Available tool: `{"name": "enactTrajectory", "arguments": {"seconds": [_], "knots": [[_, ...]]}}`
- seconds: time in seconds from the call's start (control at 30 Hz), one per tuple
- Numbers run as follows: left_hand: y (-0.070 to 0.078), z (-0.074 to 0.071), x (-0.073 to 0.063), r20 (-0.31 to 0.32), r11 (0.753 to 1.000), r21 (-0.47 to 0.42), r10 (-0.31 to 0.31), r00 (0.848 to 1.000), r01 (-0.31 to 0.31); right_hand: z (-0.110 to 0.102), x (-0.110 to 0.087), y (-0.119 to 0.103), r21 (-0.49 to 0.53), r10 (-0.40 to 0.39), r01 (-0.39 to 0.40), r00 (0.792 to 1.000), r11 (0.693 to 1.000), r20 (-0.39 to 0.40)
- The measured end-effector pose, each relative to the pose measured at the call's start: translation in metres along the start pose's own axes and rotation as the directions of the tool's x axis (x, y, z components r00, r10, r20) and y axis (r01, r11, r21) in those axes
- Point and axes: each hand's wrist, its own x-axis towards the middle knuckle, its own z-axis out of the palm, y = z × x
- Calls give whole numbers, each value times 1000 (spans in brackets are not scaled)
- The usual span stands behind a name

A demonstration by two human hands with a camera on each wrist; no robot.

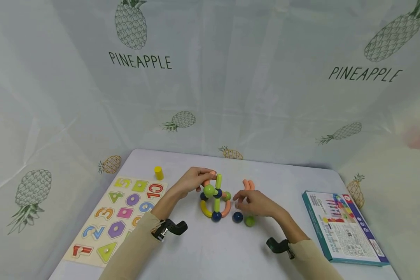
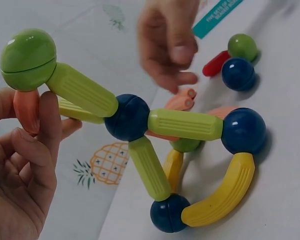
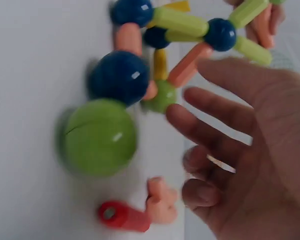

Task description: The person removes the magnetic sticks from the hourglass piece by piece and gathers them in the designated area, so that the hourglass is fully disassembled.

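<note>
My left hand [image 1: 192,181] pinches a salmon-coloured curved rod [image 2: 27,110]. That rod joins a green ball [image 2: 29,59] at the top of a magnetic stick-and-ball structure. In the left wrist view, lime straight rods meet at a central blue ball [image 2: 126,117], above a ring with a yellow curved rod [image 2: 221,195]. My right hand [image 3: 260,115] is to the right of the structure, fingers loosely bent and holding nothing. Below it on the table lie a loose blue ball [image 1: 237,217] and a loose green ball [image 1: 250,221].
Loose salmon curved rods [image 1: 249,184] lie beyond my right hand, and a red rod [image 3: 124,216] lies near the loose balls. A number-and-shape puzzle board [image 1: 85,260] covers the left side, with a yellow cylinder [image 1: 158,173] behind it. At the right is a flat box [image 1: 351,237].
</note>
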Motion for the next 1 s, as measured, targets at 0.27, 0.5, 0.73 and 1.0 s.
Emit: {"name": "enactTrajectory", "arguments": {"seconds": [0.27,0.5,0.73,1.0], "knots": [[-1,1,0,19,1000,5,13,1000,-13,0,27,-26,96,18,8,963,995,-269],[-1,4,-1,9,1000,0,7,1000,-7,10,45,-39,199,62,2,947,980,-314],[-3,2,-1,12,1000,-10,16,1000,-16,16,52,-42,249,74,11,941,968,-329],[-3,0,-3,10,1000,-11,22,1000,-22,21,53,-41,155,27,40,912,987,-409]]}}
